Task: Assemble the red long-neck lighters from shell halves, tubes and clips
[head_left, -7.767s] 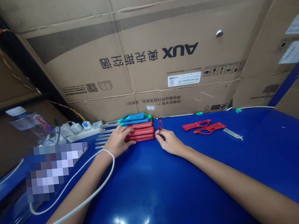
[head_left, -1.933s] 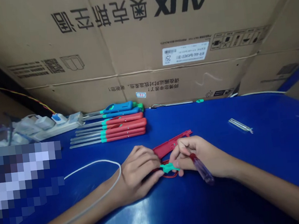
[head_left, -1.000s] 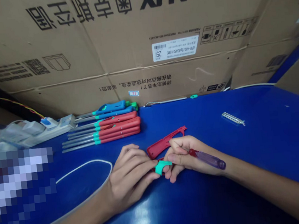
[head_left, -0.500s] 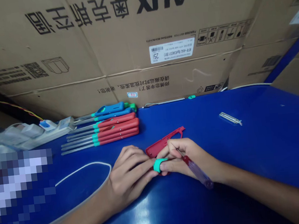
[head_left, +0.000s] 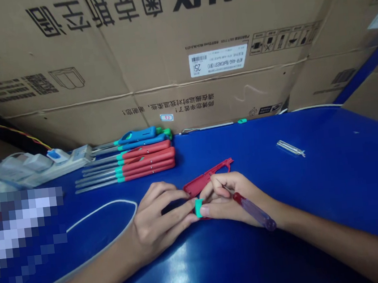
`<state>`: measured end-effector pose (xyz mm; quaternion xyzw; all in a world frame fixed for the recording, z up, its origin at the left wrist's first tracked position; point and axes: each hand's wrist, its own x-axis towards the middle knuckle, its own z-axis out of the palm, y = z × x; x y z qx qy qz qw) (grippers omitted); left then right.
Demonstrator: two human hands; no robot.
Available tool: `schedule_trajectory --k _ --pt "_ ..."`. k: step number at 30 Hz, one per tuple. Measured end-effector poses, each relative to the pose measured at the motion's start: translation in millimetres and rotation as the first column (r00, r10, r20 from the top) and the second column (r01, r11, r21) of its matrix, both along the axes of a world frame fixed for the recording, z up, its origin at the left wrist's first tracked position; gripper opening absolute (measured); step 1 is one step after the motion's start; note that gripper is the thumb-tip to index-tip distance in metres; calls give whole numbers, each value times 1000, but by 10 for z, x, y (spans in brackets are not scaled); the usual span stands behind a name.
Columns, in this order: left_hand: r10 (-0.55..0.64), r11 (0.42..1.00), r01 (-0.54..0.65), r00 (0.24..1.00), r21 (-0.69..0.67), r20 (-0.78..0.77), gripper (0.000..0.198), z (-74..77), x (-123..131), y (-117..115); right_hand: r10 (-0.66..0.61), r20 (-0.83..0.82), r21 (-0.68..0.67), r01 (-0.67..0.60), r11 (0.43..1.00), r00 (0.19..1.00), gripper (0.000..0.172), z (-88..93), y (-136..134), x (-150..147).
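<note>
My left hand (head_left: 156,217) and my right hand (head_left: 230,198) meet over the blue table (head_left: 315,182). Between their fingertips is a small green plastic piece (head_left: 198,207), pinched from both sides. It sits against a red plastic handle shell (head_left: 206,179) that lies under my fingers. My right hand also holds a small screwdriver (head_left: 255,211) with a red and purple handle, tucked along the palm and pointing back toward my wrist. My left fingers are curled, thumb and forefinger pressed on the green piece.
Several finished tools with red or blue handles (head_left: 143,157) lie in a row at the back left. A white power strip (head_left: 43,168) sits further left. A white cable (head_left: 95,214) loops by my left wrist. A small metal part (head_left: 290,148) lies right. Cardboard boxes (head_left: 166,49) wall the back.
Both hands have stayed over the red shell. The green piece has turned more upright between the fingertips, and the screwdriver in my right hand has swung slightly flatter.
</note>
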<state>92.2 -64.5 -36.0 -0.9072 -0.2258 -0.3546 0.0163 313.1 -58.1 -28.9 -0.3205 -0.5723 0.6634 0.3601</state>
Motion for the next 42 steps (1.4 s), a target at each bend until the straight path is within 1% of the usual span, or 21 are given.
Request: schedule_trajectory --k 6,11,16,20,25,29,33,37,39,42 --pt "-2 1000 2 1000 -4 6 26 -2 18 -19 -23 -6 60 23 998 1000 60 11 0 -23" --pt "10 1000 -9 1000 -26 26 27 4 41 -17 -26 -32 49 27 998 999 58 -2 7 -39" --pt "24 999 -22 999 -44 48 36 3 34 -15 -68 -10 115 68 991 998 55 -57 38 3" --pt "55 998 -54 998 -39 36 21 -16 20 -8 -104 64 164 93 982 992 54 -72 59 39" --pt "64 998 -63 997 -28 48 14 2 46 -5 -70 71 164 58 985 995 53 -80 78 61" --pt "48 998 -46 997 -42 54 13 11 79 -7 -40 55 126 32 991 998 54 -109 106 79" --pt "34 998 -32 999 -61 39 15 2 95 -14 25 62 100 -32 994 998 53 -91 132 106" --pt "54 993 -54 999 -104 -5 23 -10 86 -23 13 103 176 -31 984 995 50 -37 145 146" --pt "56 991 -59 998 -118 -28 24 -16 78 -24 -2 135 215 -28 976 991 49 -15 144 166" --pt "53 991 -59 997 -122 -56 22 -24 72 -19 3 175 232 -44 972 985 48 -2 135 187"
